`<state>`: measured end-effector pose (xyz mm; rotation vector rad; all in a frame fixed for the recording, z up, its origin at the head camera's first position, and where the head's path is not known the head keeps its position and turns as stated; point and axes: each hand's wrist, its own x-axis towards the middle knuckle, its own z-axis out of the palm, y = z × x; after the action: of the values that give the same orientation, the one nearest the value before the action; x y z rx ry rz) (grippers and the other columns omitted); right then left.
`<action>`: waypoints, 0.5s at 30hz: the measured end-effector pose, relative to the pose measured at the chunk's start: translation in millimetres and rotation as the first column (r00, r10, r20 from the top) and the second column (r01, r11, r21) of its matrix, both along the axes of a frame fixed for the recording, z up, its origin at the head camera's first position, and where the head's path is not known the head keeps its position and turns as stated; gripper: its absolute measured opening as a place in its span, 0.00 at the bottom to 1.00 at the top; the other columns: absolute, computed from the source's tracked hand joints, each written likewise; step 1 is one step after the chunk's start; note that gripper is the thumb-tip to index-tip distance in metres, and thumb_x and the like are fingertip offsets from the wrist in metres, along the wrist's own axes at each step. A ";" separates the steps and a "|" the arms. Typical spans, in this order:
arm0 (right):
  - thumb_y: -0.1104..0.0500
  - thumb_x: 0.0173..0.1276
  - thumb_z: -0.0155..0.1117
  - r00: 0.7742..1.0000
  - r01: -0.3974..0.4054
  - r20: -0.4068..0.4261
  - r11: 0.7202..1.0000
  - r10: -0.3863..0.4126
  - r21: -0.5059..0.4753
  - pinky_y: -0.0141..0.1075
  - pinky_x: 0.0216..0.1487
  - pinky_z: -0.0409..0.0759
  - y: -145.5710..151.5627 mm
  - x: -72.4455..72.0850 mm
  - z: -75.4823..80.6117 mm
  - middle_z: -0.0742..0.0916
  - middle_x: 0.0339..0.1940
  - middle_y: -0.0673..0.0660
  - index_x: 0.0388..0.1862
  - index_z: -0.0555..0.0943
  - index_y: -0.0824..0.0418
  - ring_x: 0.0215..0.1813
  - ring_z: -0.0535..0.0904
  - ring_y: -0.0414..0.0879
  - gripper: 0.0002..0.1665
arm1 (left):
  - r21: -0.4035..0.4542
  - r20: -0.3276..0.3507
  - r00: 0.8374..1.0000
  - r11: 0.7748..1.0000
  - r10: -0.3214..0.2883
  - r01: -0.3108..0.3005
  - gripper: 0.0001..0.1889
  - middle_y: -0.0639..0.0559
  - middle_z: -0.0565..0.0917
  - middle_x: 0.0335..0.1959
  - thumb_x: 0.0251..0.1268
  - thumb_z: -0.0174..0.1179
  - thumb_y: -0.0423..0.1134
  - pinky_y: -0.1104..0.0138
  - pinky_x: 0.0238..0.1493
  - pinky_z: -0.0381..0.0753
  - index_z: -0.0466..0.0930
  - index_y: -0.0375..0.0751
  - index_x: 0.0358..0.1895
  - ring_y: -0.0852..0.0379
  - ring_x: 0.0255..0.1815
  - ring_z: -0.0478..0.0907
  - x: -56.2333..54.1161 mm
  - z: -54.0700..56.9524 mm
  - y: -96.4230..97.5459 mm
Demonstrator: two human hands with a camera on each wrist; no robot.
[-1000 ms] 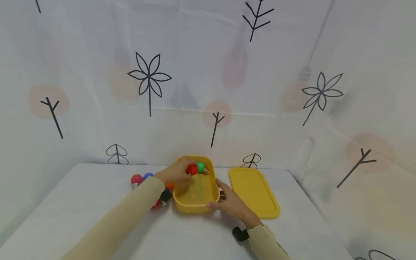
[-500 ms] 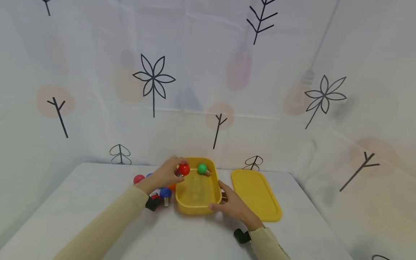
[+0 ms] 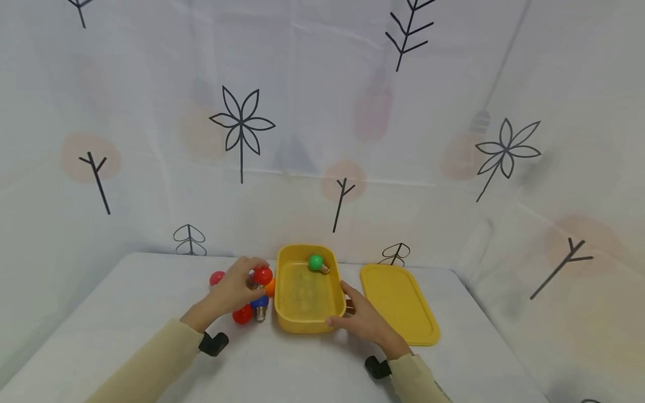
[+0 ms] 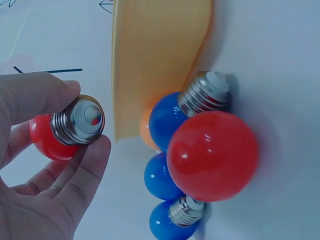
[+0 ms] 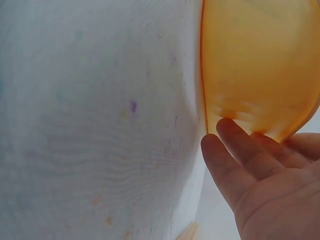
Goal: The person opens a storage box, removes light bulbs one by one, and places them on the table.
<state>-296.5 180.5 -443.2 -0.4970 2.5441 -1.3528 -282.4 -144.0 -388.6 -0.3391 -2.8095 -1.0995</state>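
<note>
My left hand pinches a red light bulb between thumb and fingers, its metal screw base facing the wrist camera. It hangs above a cluster of loose bulbs just left of the yellow box. In that cluster lie a red bulb, several blue bulbs and an orange bulb, partly hidden. Inside the box, near its far end, is a green bulb. My right hand touches the box's right outer wall with nearly straight fingers, its thumb at the near corner.
A flat yellow lid lies on the white table, right of the box. Another red bulb sits behind my left hand. A patterned cloth hangs behind the table.
My left hand has carried the red bulb from inside the box leftward, past its rim, to above the loose bulbs. My right hand stays against the box; the green bulb remains inside.
</note>
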 end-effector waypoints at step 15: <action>0.41 0.53 0.73 1.000 0.006 0.010 1.000 -0.006 0.000 0.46 0.63 0.72 -0.3 -0.4 -1.2 0.60 0.75 0.58 0.78 0.48 0.56 0.65 0.70 0.53 0.62 | 0.033 -0.033 0.994 0.994 0.107 -0.106 0.28 0.45 0.75 0.50 0.51 0.71 0.34 0.57 0.44 0.83 0.74 0.44 0.58 0.50 0.44 0.74 29.7 -16.2 -27.5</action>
<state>-296.9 180.2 -444.3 -0.4823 2.5394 -1.3541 -252.7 -171.5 -404.8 -0.2010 -2.7418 -1.1019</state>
